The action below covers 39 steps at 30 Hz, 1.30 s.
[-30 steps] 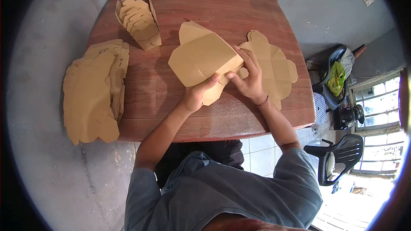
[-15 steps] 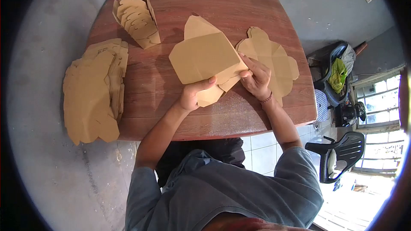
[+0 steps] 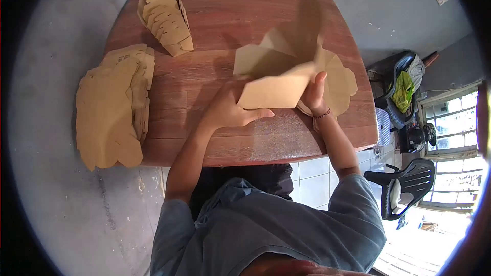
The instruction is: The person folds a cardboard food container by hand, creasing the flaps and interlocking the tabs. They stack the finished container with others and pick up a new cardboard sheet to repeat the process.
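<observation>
A partly folded brown cardboard box (image 3: 276, 91) is held over the table, its flaps up and its inside showing; the far flap is smeared by motion. My left hand (image 3: 227, 106) grips the box at its left end, the thumb along the lower edge and the other fingers hidden behind it. At the right end, my right hand (image 3: 315, 94) holds the box with the thumb pointing up and part of the fingers hidden. Beneath and beyond the right hand lie flat cardboard blanks (image 3: 340, 82), stacked on the table.
Nested folded boxes (image 3: 169, 23) stand at the table's back left. A thick pile of flat cardboard (image 3: 110, 112) lies along the left edge of the wooden table (image 3: 204, 76). On the right are a dark plastic chair (image 3: 409, 184) and another chair with a green bag (image 3: 404, 92).
The box has turned over from its closed, flat face to its open side, flaps now spreading upward. My left hand has shifted its grip to the box's left end.
</observation>
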Motion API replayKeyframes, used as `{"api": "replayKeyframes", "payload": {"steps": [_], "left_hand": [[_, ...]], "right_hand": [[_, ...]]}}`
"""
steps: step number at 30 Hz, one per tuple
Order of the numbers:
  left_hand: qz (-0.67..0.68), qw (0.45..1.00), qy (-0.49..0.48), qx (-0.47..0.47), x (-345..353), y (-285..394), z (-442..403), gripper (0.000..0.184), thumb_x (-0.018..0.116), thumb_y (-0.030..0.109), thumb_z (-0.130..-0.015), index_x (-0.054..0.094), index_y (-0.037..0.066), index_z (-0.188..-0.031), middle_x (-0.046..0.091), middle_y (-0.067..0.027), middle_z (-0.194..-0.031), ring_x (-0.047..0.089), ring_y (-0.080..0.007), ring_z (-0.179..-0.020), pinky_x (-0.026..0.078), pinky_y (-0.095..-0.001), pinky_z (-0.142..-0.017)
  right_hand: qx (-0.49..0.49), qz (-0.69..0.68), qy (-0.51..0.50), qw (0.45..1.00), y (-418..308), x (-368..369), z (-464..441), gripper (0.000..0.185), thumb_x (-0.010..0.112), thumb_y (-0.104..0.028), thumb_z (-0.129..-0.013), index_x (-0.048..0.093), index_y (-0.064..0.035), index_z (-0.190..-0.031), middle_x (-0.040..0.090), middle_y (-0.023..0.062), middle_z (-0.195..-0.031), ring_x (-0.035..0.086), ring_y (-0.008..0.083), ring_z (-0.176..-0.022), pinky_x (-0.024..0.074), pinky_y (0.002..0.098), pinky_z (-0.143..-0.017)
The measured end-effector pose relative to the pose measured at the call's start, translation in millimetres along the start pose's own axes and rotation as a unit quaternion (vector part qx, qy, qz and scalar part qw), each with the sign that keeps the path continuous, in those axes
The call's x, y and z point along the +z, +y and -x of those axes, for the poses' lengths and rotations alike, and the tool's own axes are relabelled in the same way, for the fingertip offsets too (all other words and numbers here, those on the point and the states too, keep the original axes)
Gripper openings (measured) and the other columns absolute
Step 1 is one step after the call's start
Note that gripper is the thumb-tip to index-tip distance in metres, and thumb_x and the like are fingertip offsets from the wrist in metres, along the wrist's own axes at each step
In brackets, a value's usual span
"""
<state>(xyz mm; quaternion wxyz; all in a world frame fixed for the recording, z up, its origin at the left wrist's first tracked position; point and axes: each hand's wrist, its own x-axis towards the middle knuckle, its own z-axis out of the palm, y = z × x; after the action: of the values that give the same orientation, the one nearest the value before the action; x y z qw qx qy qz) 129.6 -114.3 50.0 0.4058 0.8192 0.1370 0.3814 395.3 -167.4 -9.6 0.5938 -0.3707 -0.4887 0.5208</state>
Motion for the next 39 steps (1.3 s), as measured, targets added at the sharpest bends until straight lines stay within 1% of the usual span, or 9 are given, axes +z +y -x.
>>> {"api": "replayKeyframes", "payload": {"steps": [4,6,13,21,23,26,30,32,39], "left_hand": [[-0.081,0.995,0.027,-0.057,-11.0,3.9,-4.8,0.049,0.094,0.039,-0.057,0.076,0.006,-0.089,0.069,-0.0060,-0.105,0.057,-0.0225,-0.110,0.045,-0.0407,-0.099],[-0.254,0.956,0.122,0.080,-15.1,-8.0,-6.2,0.050,0.094,0.039,-0.061,0.075,0.008,-0.096,0.063,-0.0068,-0.116,0.049,-0.0290,-0.118,0.043,-0.0444,-0.100],[-0.263,0.933,0.243,-0.042,-2.6,-21.0,-3.9,0.084,0.093,0.044,-0.064,0.056,0.010,-0.132,0.042,-0.0129,-0.134,0.036,-0.0279,-0.135,0.045,-0.0459,-0.099],[-0.062,0.983,0.173,-0.006,-0.7,-22.5,-6.6,0.125,0.095,0.049,-0.054,0.028,0.007,-0.151,0.028,-0.0187,-0.146,0.038,-0.0362,-0.138,0.054,-0.0493,-0.101],[-0.063,0.983,0.171,-0.019,1.9,-24.1,-5.7,0.130,0.095,0.049,-0.053,0.023,0.006,-0.153,0.027,-0.0193,-0.148,0.036,-0.0371,-0.139,0.051,-0.0508,-0.104],[-0.082,0.983,0.164,-0.032,4.2,-33.6,-3.3,0.136,0.096,0.049,-0.054,0.016,0.005,-0.154,0.026,-0.0204,-0.150,0.032,-0.0389,-0.141,0.043,-0.0539,-0.110],[-0.045,0.986,0.158,-0.002,6.5,-40.4,-2.4,0.132,0.096,0.044,-0.060,0.013,0.005,-0.155,0.025,-0.0225,-0.152,0.026,-0.0409,-0.144,0.030,-0.0557,-0.116],[-0.071,0.987,0.143,0.003,6.8,-26.9,-2.8,0.131,0.095,0.043,-0.062,0.011,0.005,-0.155,0.025,-0.0231,-0.152,0.025,-0.0413,-0.144,0.031,-0.0553,-0.116],[-0.096,0.986,0.127,0.056,14.1,-32.4,-3.8,0.116,0.086,0.038,-0.076,0.009,0.001,-0.154,0.024,-0.0251,-0.150,0.027,-0.0422,-0.142,0.033,-0.0534,-0.113]], "right_hand": [[-0.059,0.042,-0.003,0.997,-7.2,-9.5,2.7,0.112,0.065,-0.075,-0.079,0.028,0.0026,-0.150,0.044,0.0115,-0.147,0.044,0.0246,-0.135,0.0367,0.0402,-0.111],[-0.096,0.132,0.010,0.987,-13.1,-11.9,2.8,0.114,0.071,-0.073,-0.076,0.029,0.0048,-0.149,0.046,0.0119,-0.144,0.046,0.0238,-0.131,0.0385,0.0392,-0.109],[-0.081,0.172,0.117,0.975,-18.3,14.0,0.6,0.082,0.095,-0.038,-0.066,0.056,0.0041,-0.124,0.064,0.0092,-0.118,0.062,0.0209,-0.108,0.0496,0.0357,-0.095],[-0.138,0.396,0.055,0.906,3.8,25.7,0.5,0.079,0.094,-0.030,-0.068,0.056,0.0015,-0.130,0.059,0.0109,-0.131,0.058,0.0225,-0.118,0.0491,0.0388,-0.099],[-0.169,0.407,0.041,0.897,-4.5,28.8,-0.5,0.045,0.085,-0.018,-0.081,0.068,-0.0069,-0.121,0.069,0.0066,-0.116,0.064,0.0181,-0.109,0.0541,0.0350,-0.089],[-0.263,0.463,-0.033,0.846,-12.7,31.0,2.9,0.046,0.076,-0.018,-0.089,0.061,-0.0060,-0.130,0.064,0.0090,-0.128,0.060,0.0213,-0.120,0.0509,0.0390,-0.099],[-0.080,0.270,-0.029,0.959,-7.6,17.1,8.5,0.056,0.074,-0.024,-0.090,0.054,-0.0053,-0.139,0.056,0.0112,-0.140,0.051,0.0248,-0.132,0.0424,0.0434,-0.110],[-0.232,0.482,-0.116,0.837,14.7,-15.5,6.2,0.059,0.061,-0.028,-0.096,0.040,-0.0020,-0.144,0.048,0.0152,-0.144,0.049,0.0303,-0.130,0.0371,0.0469,-0.110],[-0.218,0.243,0.037,0.944,-16.5,42.4,-0.6,0.062,0.068,-0.011,-0.092,0.033,0.0035,-0.141,0.050,0.0207,-0.138,0.052,0.0269,-0.126,0.0392,0.0408,-0.109]]}}
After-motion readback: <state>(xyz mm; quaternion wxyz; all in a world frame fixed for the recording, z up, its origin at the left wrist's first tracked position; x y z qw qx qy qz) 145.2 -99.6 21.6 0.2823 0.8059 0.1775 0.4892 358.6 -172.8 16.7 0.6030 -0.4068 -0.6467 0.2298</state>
